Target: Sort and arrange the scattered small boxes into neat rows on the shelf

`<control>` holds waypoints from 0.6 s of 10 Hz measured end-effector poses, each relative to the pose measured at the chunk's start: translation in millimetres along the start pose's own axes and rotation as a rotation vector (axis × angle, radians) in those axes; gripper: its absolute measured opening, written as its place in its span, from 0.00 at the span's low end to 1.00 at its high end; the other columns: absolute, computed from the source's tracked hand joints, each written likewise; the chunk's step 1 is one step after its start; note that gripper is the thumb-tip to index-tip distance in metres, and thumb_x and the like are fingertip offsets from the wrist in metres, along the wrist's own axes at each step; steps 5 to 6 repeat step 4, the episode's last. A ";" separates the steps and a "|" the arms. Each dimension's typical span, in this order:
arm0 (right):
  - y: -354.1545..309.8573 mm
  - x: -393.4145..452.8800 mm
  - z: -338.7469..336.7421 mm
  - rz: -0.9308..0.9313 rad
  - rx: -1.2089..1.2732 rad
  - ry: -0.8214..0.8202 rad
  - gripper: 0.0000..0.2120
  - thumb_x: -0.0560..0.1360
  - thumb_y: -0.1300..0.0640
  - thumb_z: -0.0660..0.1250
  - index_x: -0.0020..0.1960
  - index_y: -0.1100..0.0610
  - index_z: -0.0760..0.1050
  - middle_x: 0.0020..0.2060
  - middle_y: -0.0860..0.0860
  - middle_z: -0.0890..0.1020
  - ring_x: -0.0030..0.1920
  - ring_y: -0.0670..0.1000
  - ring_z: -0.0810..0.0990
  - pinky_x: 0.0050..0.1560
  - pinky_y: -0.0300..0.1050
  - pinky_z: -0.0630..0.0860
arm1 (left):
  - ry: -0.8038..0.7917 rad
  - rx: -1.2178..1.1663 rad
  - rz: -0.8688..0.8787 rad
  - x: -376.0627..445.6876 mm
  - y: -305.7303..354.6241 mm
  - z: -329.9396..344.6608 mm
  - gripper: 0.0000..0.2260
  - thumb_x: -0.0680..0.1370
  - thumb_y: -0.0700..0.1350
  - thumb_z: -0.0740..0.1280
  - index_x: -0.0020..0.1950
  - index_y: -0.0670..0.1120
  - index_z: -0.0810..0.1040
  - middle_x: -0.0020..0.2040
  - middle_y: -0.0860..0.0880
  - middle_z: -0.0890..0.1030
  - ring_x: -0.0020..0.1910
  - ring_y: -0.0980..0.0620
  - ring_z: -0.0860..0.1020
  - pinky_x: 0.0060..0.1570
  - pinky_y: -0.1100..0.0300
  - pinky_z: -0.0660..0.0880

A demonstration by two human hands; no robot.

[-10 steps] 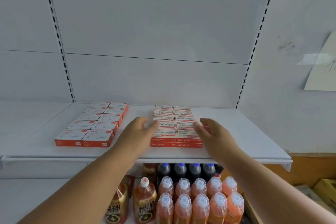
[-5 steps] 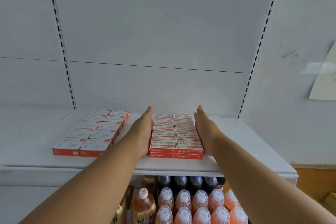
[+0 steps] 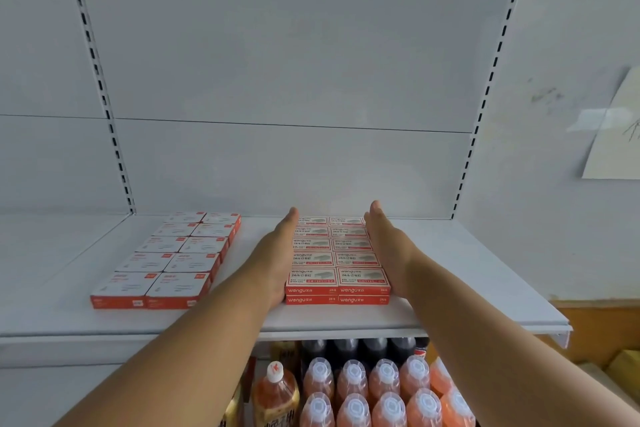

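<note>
On the white shelf (image 3: pixel 467 274) a block of red and white staple boxes (image 3: pixel 337 260) lies in two columns, two layers high, running front to back. My left hand (image 3: pixel 277 253) lies flat along the block's left side with straight fingers. Against its right side my right hand (image 3: pixel 384 246) presses the same way, fingers straight and pointing to the back wall. A second block of white-topped red boxes (image 3: pixel 173 260) sits in two neat columns further left, apart from both hands.
Below the shelf stand rows of orange drink bottles (image 3: pixel 370 395) and dark bottles (image 3: pixel 360 350). The shelf's front lip (image 3: pixel 485 331) runs across. A paper sheet (image 3: pixel 616 128) hangs on the right wall. Cardboard shows at lower right.
Both hands went from hovering over the front boxes to lying flat along the block's two sides, sliding further back. The boxes now sit squared between them.
</note>
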State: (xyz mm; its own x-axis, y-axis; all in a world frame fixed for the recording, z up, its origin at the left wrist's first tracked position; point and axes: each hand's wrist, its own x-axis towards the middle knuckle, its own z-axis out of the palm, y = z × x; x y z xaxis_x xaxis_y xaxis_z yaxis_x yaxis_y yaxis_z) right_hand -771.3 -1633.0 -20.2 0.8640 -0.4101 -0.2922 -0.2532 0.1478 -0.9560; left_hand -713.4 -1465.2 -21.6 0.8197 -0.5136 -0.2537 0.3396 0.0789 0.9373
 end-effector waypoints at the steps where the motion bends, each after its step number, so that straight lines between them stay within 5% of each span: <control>1: -1.4 -2.7 0.8 -0.002 -0.056 -0.012 0.33 0.74 0.28 0.52 0.54 0.54 0.79 0.45 0.56 0.86 0.46 0.61 0.86 0.56 0.60 0.79 | 0.010 0.028 0.004 1.7 2.8 -1.4 0.26 0.80 0.66 0.54 0.61 0.48 0.80 0.53 0.42 0.85 0.51 0.38 0.84 0.58 0.39 0.77; 2: -4.3 -9.8 3.8 -0.067 -0.216 -0.037 0.33 0.76 0.29 0.49 0.64 0.50 0.74 0.52 0.55 0.85 0.49 0.57 0.85 0.55 0.55 0.80 | 0.016 0.074 0.010 -3.2 5.9 -2.6 0.26 0.80 0.66 0.54 0.64 0.49 0.77 0.54 0.43 0.85 0.51 0.41 0.84 0.56 0.42 0.79; 3: -13.0 -18.5 8.8 -0.305 -0.621 0.047 0.33 0.77 0.32 0.49 0.77 0.48 0.57 0.74 0.52 0.67 0.69 0.56 0.71 0.68 0.56 0.70 | 0.108 0.368 0.178 -13.5 9.4 -0.6 0.22 0.83 0.60 0.53 0.76 0.56 0.63 0.69 0.50 0.76 0.59 0.51 0.78 0.52 0.56 0.76; 4: -29.1 -30.6 17.8 -0.569 -0.905 0.161 0.31 0.81 0.40 0.55 0.79 0.51 0.53 0.78 0.49 0.58 0.75 0.53 0.62 0.73 0.52 0.62 | 0.259 0.723 0.432 -26.6 20.0 -5.3 0.20 0.85 0.50 0.54 0.77 0.53 0.62 0.75 0.53 0.66 0.70 0.52 0.69 0.59 0.61 0.67; 6: -29.1 -30.6 17.8 -0.569 -0.905 0.161 0.31 0.81 0.40 0.55 0.79 0.51 0.53 0.78 0.49 0.58 0.75 0.53 0.62 0.73 0.52 0.62 | 0.259 0.723 0.432 -26.6 20.0 -5.3 0.20 0.85 0.50 0.54 0.77 0.53 0.62 0.75 0.53 0.66 0.70 0.52 0.69 0.59 0.61 0.67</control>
